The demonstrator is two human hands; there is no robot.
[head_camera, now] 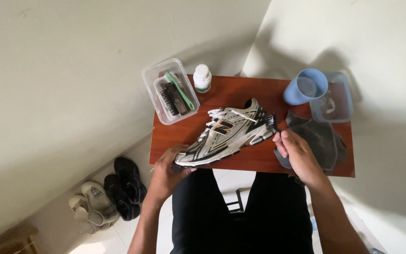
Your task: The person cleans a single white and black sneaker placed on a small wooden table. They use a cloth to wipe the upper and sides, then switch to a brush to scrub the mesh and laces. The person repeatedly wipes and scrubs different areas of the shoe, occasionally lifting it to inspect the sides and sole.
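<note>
A white, grey and black running shoe (pixel 226 134) lies on its side on a small reddish wooden table (pixel 240 91). My left hand (pixel 169 169) grips the shoe's toe end at the table's near edge. My right hand (pixel 294 153) holds a small black brush (pixel 272 123) whose bristles touch the shoe's heel. Under that hand a dark grey cloth (pixel 323 141) is spread on the table.
A clear plastic box (pixel 158 84) with brushes overhangs the table's far left corner, beside a white bottle (pixel 202 77). A blue cup (pixel 306 87) and a clear container (pixel 337 101) stand far right. Black shoes (pixel 125 186) and beige sandals (pixel 92 207) lie on the floor at left.
</note>
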